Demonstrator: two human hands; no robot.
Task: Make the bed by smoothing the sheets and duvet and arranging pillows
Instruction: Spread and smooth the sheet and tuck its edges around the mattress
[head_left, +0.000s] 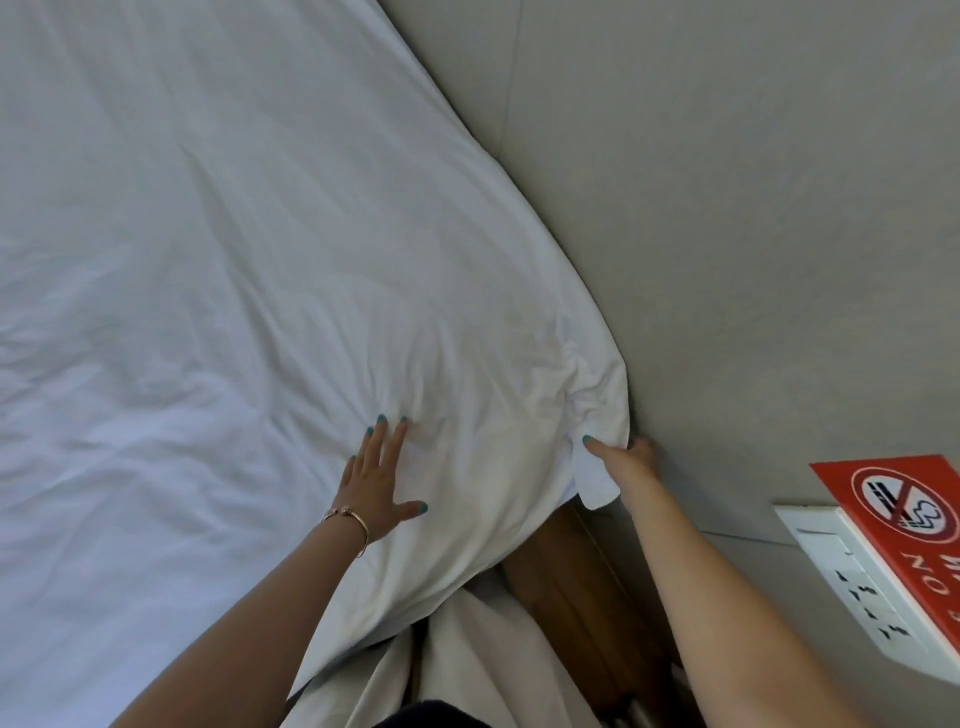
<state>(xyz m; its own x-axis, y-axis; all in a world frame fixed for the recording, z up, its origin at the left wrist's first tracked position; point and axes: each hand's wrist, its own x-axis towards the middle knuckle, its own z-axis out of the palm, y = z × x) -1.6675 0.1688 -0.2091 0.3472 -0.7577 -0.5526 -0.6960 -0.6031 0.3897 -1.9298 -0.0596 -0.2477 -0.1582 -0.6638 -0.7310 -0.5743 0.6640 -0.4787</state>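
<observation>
Red no-smoking sign (906, 525), white switch panel (852, 577), perhaps wooden nightstand (566, 587)

One white duvet (260, 260) across the bed. Two hands: left hand (376, 480), right hand (626, 457). One bracelet (348, 519) at the left wrist. One red no-smoking sign (898, 519). One white switch panel (841, 577) beside it. One grey padded headboard (727, 208). One strip of brown wood (566, 582).

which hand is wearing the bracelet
The left hand, lying flat with spread fingers on the white duvet. The right hand, pinching the duvet's corner beside the wall, has a bare wrist.
</observation>
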